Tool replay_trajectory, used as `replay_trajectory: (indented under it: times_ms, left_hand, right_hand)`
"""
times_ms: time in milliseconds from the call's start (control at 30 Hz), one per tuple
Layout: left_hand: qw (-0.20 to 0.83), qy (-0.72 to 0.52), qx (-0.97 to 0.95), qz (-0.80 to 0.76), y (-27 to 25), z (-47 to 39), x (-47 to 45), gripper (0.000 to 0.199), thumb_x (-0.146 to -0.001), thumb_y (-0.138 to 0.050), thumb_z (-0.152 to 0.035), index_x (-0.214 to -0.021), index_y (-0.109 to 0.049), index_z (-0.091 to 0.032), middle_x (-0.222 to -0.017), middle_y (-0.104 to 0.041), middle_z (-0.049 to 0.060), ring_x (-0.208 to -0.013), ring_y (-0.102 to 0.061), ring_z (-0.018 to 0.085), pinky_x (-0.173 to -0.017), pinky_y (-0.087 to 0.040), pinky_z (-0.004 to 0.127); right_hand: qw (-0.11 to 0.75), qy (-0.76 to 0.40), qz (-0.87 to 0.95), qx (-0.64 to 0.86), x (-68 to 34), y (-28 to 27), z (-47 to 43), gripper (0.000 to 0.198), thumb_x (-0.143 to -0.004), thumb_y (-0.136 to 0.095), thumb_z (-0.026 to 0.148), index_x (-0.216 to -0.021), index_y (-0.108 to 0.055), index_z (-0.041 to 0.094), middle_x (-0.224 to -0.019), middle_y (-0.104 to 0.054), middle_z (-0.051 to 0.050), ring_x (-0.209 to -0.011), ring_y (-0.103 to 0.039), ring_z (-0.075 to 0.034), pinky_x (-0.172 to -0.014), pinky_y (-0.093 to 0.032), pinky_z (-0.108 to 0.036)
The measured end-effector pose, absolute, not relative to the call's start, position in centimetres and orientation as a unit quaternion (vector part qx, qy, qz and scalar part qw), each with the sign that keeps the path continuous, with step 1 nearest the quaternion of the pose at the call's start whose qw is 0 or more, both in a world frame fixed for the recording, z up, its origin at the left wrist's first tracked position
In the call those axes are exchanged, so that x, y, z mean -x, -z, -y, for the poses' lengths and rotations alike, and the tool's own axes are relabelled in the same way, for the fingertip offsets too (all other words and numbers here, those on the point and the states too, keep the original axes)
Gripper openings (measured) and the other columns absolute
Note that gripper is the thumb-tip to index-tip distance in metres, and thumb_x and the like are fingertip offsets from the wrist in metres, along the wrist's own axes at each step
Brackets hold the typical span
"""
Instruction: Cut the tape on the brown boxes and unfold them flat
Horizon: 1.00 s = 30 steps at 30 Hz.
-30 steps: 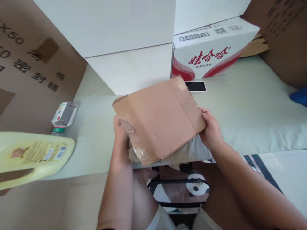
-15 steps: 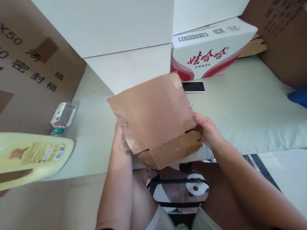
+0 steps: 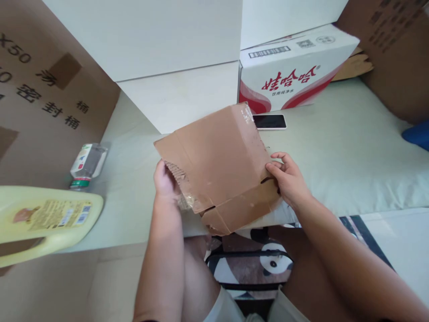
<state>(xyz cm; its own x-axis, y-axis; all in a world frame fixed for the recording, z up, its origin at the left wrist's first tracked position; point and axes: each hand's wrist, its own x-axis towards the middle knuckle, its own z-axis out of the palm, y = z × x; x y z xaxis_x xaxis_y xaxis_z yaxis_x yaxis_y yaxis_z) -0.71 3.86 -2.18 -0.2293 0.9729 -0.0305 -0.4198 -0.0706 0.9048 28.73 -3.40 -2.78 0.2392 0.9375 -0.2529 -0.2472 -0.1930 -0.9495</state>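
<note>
A flattened brown cardboard box (image 3: pixel 214 156) is held up between my hands over the front of the pale green surface. Its left edge is torn, showing corrugation, and clear tape shines at two corners. My left hand (image 3: pixel 165 180) grips the torn left edge, with the fingertips hidden behind the cardboard. On the right edge, my right hand (image 3: pixel 287 176) pinches the cardboard between thumb and fingers, near a slot above the lower flap (image 3: pixel 246 208). Beyond the cardboard's upper right corner lies a phone (image 3: pixel 271 121), screen up.
A white-and-red carton (image 3: pixel 288 80) and large white boxes (image 3: pixel 187 89) stand behind. On the left are a clear bottle (image 3: pixel 89 162) lying down, a yellow jug (image 3: pixel 50 214) and a big brown carton (image 3: pixel 40 129). A blue object (image 3: pixel 417 135) sits at the right edge.
The cardboard has tilted and shifted slightly right, its side panels folding a little. My left hand has moved up along the torn edge; the right fingers have shifted their hold.
</note>
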Motion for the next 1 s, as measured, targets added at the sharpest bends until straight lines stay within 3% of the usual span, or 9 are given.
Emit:
replay_trajectory:
  times_ms: [200,367,733,1000]
  left_hand:
    - [0.524,-0.697,-0.271,-0.408,2.4,-4.7,0.9,0.033,-0.063,-0.081,-0.045,-0.081,-0.068,-0.021,-0.079,-0.073,0.000,-0.079,-0.071,0.018,-0.078,-0.057,0.029]
    - [0.486,-0.697,-0.254,-0.462,3.2,-5.0,1.1,0.030,-0.066,-0.078,-0.044,-0.076,-0.062,-0.021,-0.070,-0.064,-0.003,-0.062,-0.060,0.012,-0.065,-0.049,0.024]
    - [0.471,-0.709,-0.330,-0.408,2.6,-4.5,0.5,0.033,-0.071,-0.075,-0.052,-0.081,-0.065,-0.023,-0.074,-0.068,-0.002,-0.070,-0.065,0.014,-0.069,-0.050,0.026]
    - [0.482,-0.706,-0.317,-0.410,2.2,-4.2,0.1,0.036,-0.065,-0.079,-0.051,-0.079,-0.064,-0.022,-0.079,-0.070,-0.001,-0.075,-0.067,0.015,-0.072,-0.053,0.026]
  right_hand:
    - [0.591,-0.502,0.298,0.556,-28.6,2.3,3.3,0.041,-0.068,-0.078,0.037,-0.099,-0.053,0.028,-0.064,-0.056,0.010,-0.050,-0.048,-0.010,-0.050,-0.037,-0.023]
    - [0.596,-0.495,0.293,0.560,-28.6,2.3,3.3,0.036,-0.069,-0.076,0.035,-0.096,-0.053,0.028,-0.057,-0.050,0.011,-0.046,-0.042,-0.010,-0.048,-0.035,-0.024]
    - [0.579,-0.506,0.310,0.559,-28.7,2.0,3.4,0.039,-0.069,-0.075,0.039,-0.097,-0.050,0.028,-0.065,-0.054,0.009,-0.048,-0.042,-0.009,-0.048,-0.032,-0.024]
    - [0.595,-0.484,0.321,0.555,-29.0,1.9,3.7,0.036,-0.070,-0.073,0.038,-0.095,-0.049,0.029,-0.062,-0.051,0.010,-0.047,-0.041,-0.010,-0.048,-0.030,-0.025]
